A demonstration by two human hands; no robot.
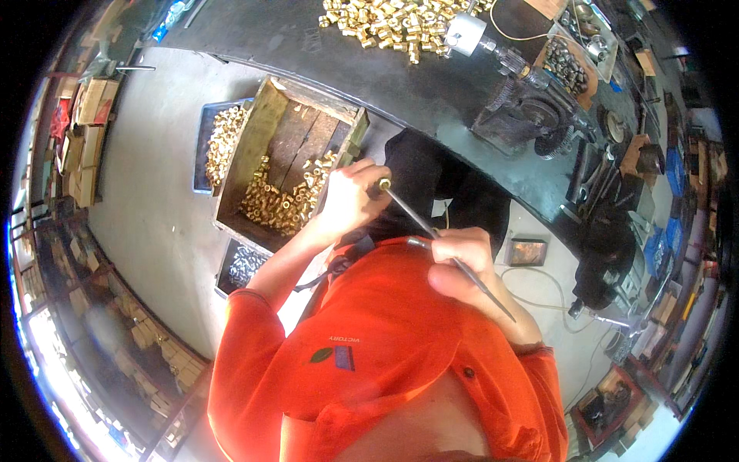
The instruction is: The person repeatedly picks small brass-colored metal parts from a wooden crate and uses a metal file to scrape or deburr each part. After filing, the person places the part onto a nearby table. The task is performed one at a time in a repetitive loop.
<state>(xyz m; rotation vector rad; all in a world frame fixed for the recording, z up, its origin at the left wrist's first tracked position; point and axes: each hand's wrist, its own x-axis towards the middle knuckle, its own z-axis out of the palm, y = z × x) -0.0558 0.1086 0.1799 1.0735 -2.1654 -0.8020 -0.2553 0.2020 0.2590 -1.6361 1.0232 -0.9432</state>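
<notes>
A slim metal rod point(416, 218), end against a brass fitting point(383, 184).
There, near the wooden crate point(248, 148), the left hand point(351, 197) has its fingers pinched on the fitting; the right hand's point(464, 258) are curled round the rod.

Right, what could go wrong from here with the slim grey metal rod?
The slim grey metal rod ends at the small golden brass fitting, close to the left hand, so a slip might jab that hand. The fitting could drop if the left hand's hold loosens. The rod's far end tapers to a point over the right forearm, so it might scratch if the right hand shifts.
</notes>
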